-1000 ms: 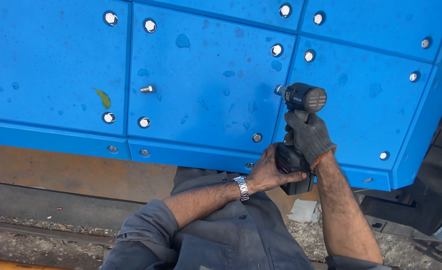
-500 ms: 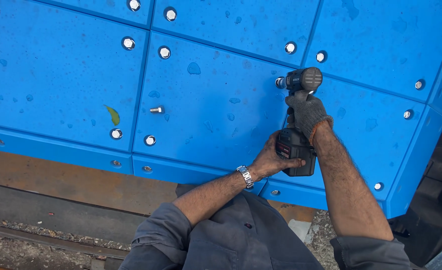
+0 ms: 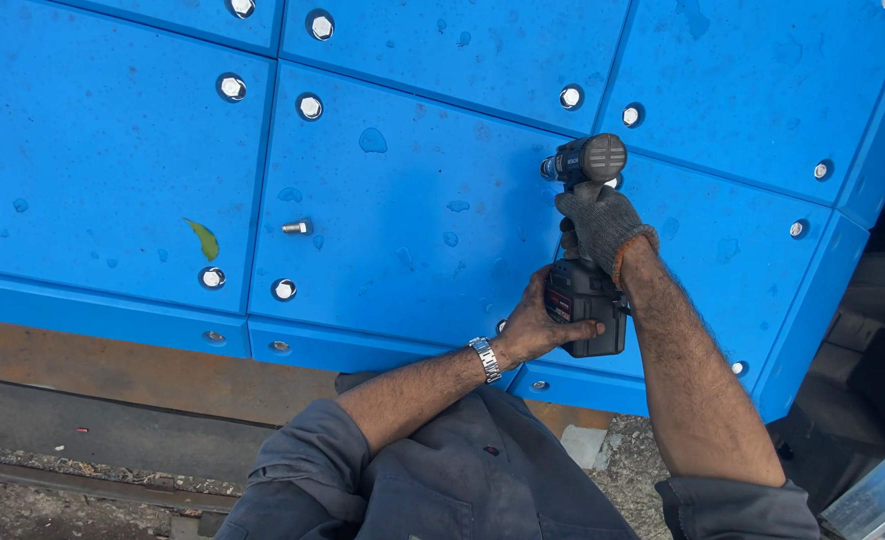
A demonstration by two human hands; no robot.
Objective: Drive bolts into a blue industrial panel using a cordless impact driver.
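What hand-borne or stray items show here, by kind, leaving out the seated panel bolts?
Cordless impact driver: 1
Work glove: 1
Wristwatch: 1
Protruding bolt: 1
Green leaf: 1
Total: 5

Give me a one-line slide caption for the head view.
Gloved right hand grips a cordless driver against a blue panel while the bare left hand steadies its battery base.

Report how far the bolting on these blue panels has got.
Done: most holes in the blue plastic panels hold seated silver bolts, like one at. In hand: the gloved right hand presses the black cordless driver onto a bolt; the left hand steadies its battery. Left: one bolt sticks out, unseated.
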